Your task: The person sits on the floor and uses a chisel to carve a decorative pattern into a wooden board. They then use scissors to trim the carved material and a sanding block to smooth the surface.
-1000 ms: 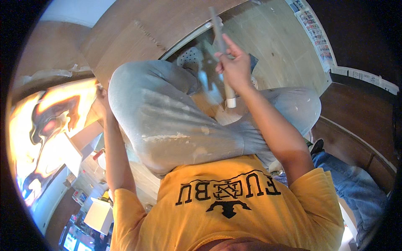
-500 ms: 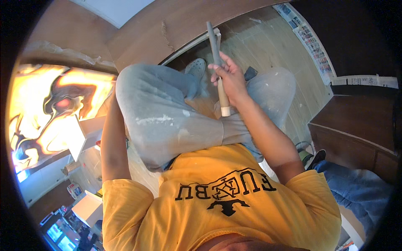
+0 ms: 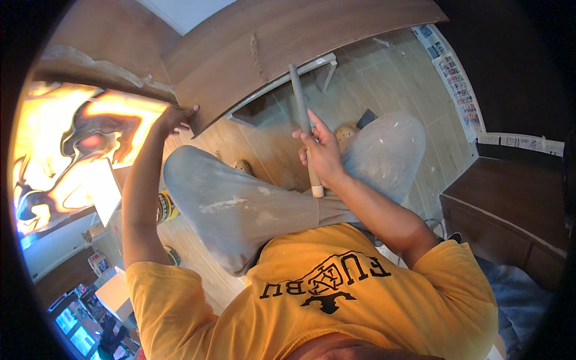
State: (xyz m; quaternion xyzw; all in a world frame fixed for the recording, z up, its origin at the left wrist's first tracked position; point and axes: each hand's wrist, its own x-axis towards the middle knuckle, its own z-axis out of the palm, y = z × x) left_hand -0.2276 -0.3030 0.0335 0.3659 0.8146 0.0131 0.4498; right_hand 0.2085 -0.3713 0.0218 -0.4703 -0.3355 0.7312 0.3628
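Clock positions are being read from the middle of the head view. Right hand [image 3: 324, 157], just off centre toward 1 o'clock, is pinching the grey-and-wood tool [image 3: 300, 105] between curled fingers and thumb; the tool is pointing its grey tip to 12 o'clock, with its pale handle end [image 3: 317, 191] sitting over the grey trousers [image 3: 264, 204]. The tip is overlapping the near edge of the brown panel [image 3: 210, 78] in this view; contact there I cannot tell. Left hand [image 3: 173, 119], at 10 o'clock, is lying at the panel's near-left corner with its fingers parted; whether it is pinching the edge or only touching it, I cannot tell. Panel is spanning 10 to 1 o'clock, bearing a rough mark [image 3: 256, 57], with a pale frame [image 3: 332, 69] showing beneath its edge. A dark block [image 3: 366, 117] is showing beyond the knee, between 1 and 2 o'clock, and a yellow container [image 3: 168, 206] is standing near 9 o'clock. Judgement on step: the person is probably steadying or checking the panel by its corner while holding the tool ready, no working stroke being evident. The next move is likely calling for a sure left-hand hold on that corner, then a firmer right-hand grip before any tool contact
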